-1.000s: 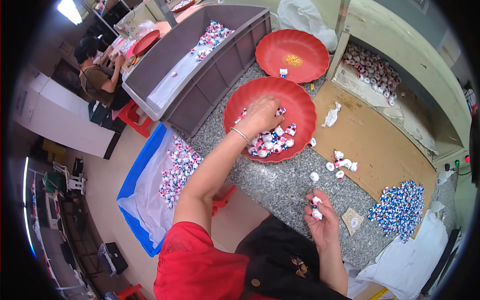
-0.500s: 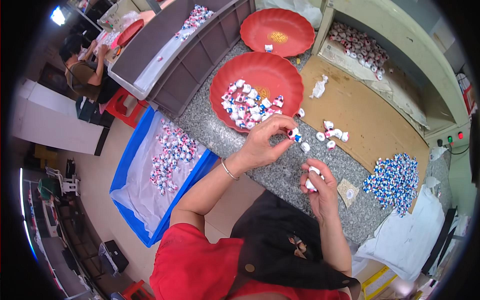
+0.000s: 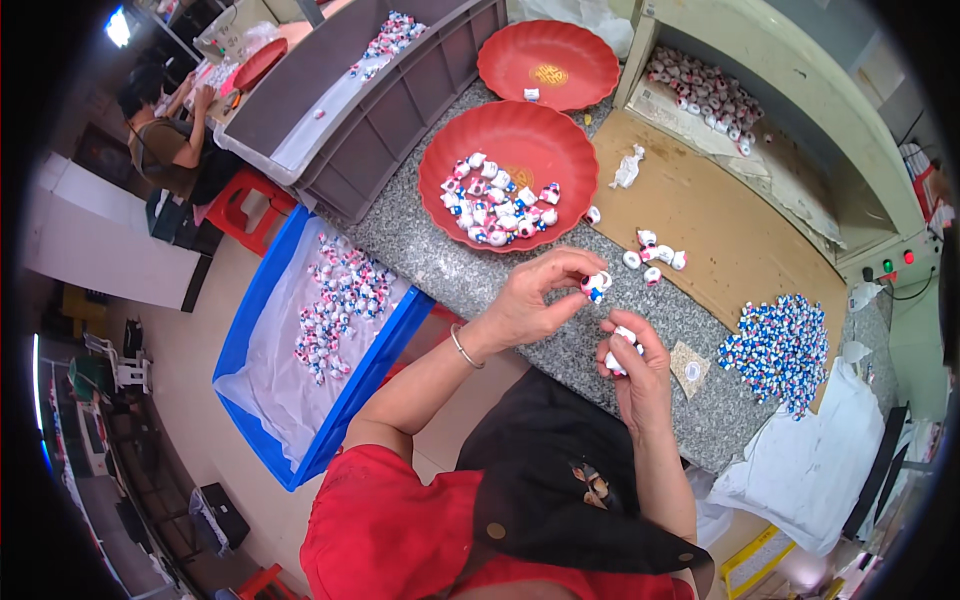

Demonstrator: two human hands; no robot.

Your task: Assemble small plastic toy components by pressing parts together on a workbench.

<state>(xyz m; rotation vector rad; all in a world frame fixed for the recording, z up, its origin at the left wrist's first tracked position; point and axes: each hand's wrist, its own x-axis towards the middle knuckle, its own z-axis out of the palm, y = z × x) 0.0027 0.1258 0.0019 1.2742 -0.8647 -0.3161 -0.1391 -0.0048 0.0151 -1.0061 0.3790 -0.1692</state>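
Between the thumb and fingers of my left hand [image 3: 540, 298] is a small figurine [image 3: 595, 291] with white, red and blue parts. My right hand [image 3: 645, 368], fingers curled, holds small white pieces [image 3: 622, 345] close by on the right; their full shape is partly covered by the fingers. Both hands are over the grey speckled bench [image 3: 480, 290]. Just beyond my left hand, a red scalloped tray [image 3: 560, 130] carries many similar white, pink and blue figurines [image 3: 495, 205]. A few loose white-and-pink pieces [image 3: 655, 253] lie on the bench past my hands.
A pile of tiny blue-and-white parts [image 3: 780, 345] lies at right, near a beige patch [image 3: 688, 368]. Another red tray [image 3: 548, 60] and a grey crate [image 3: 400, 125] stand behind. A shelf opening holds white-and-pink pieces [image 3: 705, 90]. A blue bin [image 3: 245, 330] is at left; a person [image 3: 165, 140] sits beyond.
My left hand has moved slightly down toward my right hand, and its figurine is turned differently. The loose white piece beside it no longer shows separately. My right hand keeps its grip.
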